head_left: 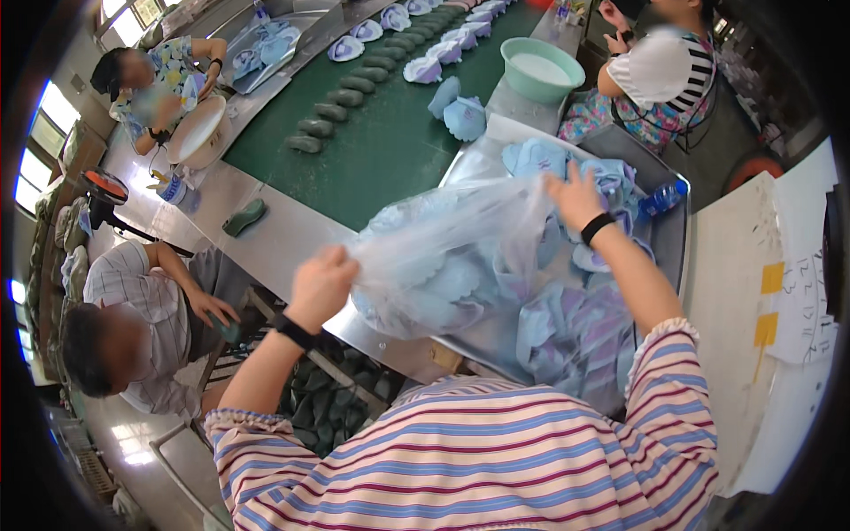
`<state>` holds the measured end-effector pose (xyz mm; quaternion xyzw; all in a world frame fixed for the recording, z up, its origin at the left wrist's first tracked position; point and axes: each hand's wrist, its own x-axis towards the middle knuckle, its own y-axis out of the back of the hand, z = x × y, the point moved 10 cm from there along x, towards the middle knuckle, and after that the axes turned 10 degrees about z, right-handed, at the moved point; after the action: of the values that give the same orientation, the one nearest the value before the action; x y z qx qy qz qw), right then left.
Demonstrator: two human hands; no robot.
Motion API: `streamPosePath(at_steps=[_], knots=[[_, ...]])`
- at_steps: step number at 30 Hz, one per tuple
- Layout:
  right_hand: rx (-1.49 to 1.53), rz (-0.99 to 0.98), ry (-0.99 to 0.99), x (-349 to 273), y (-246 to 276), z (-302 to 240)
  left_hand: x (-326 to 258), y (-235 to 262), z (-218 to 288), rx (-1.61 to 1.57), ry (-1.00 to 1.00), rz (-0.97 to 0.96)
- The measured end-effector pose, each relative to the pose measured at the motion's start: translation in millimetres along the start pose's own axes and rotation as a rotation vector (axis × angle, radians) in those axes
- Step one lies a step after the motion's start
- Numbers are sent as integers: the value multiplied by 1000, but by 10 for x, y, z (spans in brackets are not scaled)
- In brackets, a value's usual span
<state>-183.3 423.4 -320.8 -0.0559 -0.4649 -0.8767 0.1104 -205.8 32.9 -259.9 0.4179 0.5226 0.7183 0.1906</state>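
Note:
My left hand point(320, 285) grips the near corner of a clear plastic bag point(452, 252) filled with pale blue shoe-upper pieces. My right hand point(574, 199) holds the bag's far top edge, fingers spread against the film. The bag hangs tilted over a metal tray point(666, 232) heaped with loose blue and lilac upper pieces point(575, 332). Both wrists wear a black band.
A green conveyor belt point(390, 150) carries dark green shoe lasts point(341, 97) and blue uppers point(460, 115). A mint basin point(540, 69), a blue-capped bottle point(662, 198), a crate of lasts point(341, 403) below. Three other people sit around the line.

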Motion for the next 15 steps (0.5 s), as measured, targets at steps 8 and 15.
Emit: streamPosePath(at_steps=[8, 15], knots=[[630, 86, -173, 265, 662, 130, -408, 514, -530, 43, 238, -16], [724, 123, 334, 246, 1240, -1777, -27, -439, 710, -49, -62, -219]])
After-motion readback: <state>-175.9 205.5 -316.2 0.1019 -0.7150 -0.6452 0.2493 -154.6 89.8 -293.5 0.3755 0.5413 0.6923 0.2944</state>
